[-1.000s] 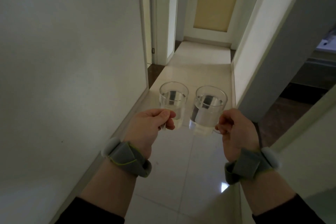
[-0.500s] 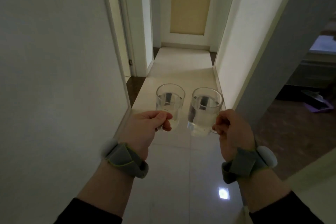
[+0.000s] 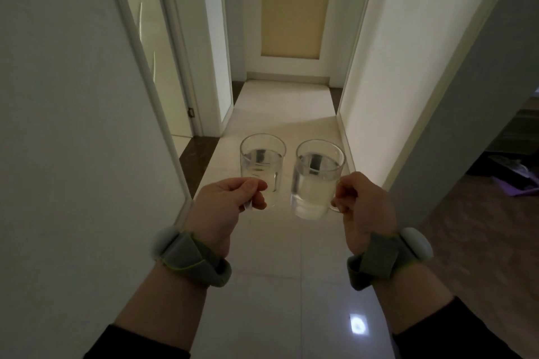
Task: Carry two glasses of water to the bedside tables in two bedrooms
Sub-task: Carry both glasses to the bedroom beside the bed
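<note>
While you are standing in the hallway, your left hand (image 3: 226, 207) is pinching the left glass (image 3: 261, 167) by its handle — your right hand (image 3: 363, 207) is gripping the right glass (image 3: 316, 181) likewise, both upright, just ahead of your knuckles.

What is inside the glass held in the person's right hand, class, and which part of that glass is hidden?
The right glass holds clear water, filled most of the way up. The right hand grips its handle, so its fingers cover most of the handle.
</note>
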A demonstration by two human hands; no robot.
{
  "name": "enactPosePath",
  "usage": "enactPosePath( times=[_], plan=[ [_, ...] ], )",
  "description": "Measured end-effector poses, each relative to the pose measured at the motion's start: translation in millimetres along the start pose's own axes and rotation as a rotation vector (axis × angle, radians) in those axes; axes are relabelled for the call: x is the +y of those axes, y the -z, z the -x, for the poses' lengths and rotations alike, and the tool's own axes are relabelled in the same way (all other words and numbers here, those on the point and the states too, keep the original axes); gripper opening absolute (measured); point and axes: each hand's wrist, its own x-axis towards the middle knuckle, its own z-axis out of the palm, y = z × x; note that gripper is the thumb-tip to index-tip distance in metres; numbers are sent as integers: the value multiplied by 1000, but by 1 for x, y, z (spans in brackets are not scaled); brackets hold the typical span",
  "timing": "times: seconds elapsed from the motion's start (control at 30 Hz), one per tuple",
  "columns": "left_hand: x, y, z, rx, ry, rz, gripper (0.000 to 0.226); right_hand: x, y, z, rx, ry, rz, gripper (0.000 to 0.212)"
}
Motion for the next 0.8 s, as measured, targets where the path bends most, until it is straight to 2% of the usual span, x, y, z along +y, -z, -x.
enactPosePath(
  times=[0.2, 0.4, 0.53, 0.63, 0.8],
  plan=[
    [18, -32, -106, 26, -5, 16, 28, -7, -15, -119, 8, -73, -43, 52],
    [27, -48, -210, 5, 19, 30, 25, 2, -41, -217, 59, -86, -47, 37],
    [33, -53, -279, -28, 16, 26, 25, 11, -60, -276, 65, -88, -41, 35],
    [45, -55, -361, -70, 2, 6, 25, 17, -86, -344, 127, -69, -47, 35],
    [61, -62, -450, -110, -31, -18, 26, 23, -112, -420, 199, -67, -62, 36]
  ],
)
